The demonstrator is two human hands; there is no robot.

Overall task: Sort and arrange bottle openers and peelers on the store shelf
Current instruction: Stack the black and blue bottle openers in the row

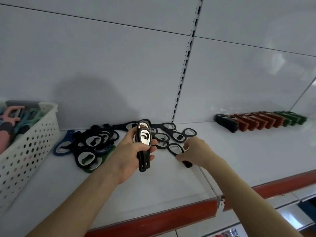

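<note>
My left hand grips a small stack of black bottle openers upright above the white shelf, their steel heads pointing up. My right hand reaches down onto the shelf and pinches another black opener lying flat, its handle end poking out under the fingers. A loose heap of black, blue and green openers lies at the back left of my hands. At the far right a neat row of openers stands on edge, black, then red-brown, then green.
A white perforated basket with pastel peelers stands at the left end of the shelf. The shelf has a red front edge and a slotted upright in the white back panel.
</note>
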